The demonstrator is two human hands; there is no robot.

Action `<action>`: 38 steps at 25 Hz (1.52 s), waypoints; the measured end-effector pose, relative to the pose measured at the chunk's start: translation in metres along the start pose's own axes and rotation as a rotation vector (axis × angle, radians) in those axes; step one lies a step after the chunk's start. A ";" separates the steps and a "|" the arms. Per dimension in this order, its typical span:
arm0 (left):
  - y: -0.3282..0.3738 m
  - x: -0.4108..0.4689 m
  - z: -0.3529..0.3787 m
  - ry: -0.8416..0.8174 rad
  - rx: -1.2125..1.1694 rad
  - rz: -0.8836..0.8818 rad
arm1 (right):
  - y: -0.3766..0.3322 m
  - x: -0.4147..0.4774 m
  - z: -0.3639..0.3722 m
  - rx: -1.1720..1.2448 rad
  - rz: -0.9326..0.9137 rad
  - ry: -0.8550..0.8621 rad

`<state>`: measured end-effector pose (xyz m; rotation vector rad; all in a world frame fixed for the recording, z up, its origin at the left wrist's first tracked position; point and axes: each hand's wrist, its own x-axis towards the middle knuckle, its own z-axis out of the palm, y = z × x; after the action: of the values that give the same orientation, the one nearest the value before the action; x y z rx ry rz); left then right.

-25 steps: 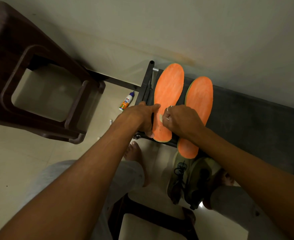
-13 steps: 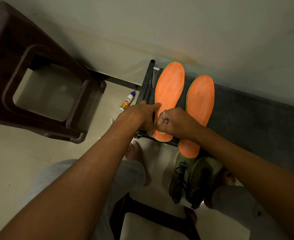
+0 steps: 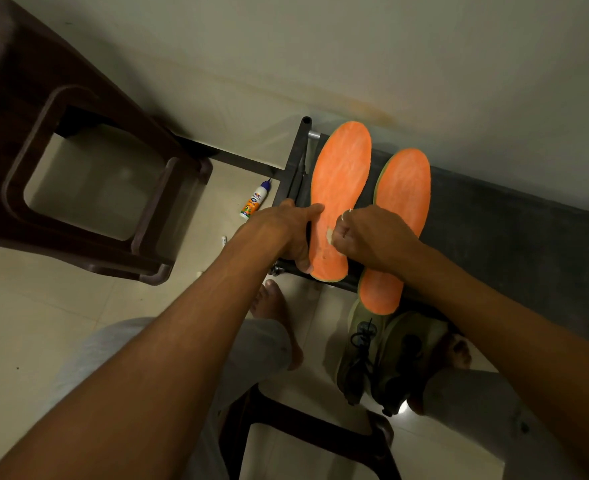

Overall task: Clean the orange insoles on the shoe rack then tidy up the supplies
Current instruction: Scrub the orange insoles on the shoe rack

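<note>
Two orange insoles lie side by side on top of the dark shoe rack (image 3: 501, 237). My left hand (image 3: 286, 230) presses on the left edge of the left insole (image 3: 341, 181), thumb on its surface and fingers curled at its heel. My right hand (image 3: 372, 233) is closed on a small pale wad (image 3: 329, 235) and holds it against the heel part of that insole. The right insole (image 3: 404, 188) lies partly under my right wrist, its heel end hanging over the rack's front edge.
A small glue bottle (image 3: 253, 199) and a small white stick (image 3: 223, 240) lie on the tiled floor left of the rack. A dark brown plastic stool (image 3: 88, 181) stands at the left. A pair of green shoes (image 3: 383, 358) sits below the rack by my bare feet.
My right hand has slid back up and to the right along the left insole's heel with the pale wad. My left hand has stayed in place on the insole's edge.
</note>
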<state>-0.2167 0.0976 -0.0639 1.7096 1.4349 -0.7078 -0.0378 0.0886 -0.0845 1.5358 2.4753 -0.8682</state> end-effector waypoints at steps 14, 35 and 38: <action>0.000 0.003 0.000 -0.005 -0.005 -0.017 | -0.001 -0.010 0.013 -0.006 0.103 0.125; 0.000 0.004 0.000 0.001 0.030 -0.014 | -0.010 -0.009 0.017 0.251 -0.084 0.016; 0.001 0.005 0.001 0.000 0.034 -0.014 | -0.003 -0.004 0.004 0.262 -0.029 -0.180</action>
<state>-0.2144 0.0991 -0.0682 1.7275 1.4438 -0.7434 -0.0390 0.0826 -0.0849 1.4209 2.3359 -1.3181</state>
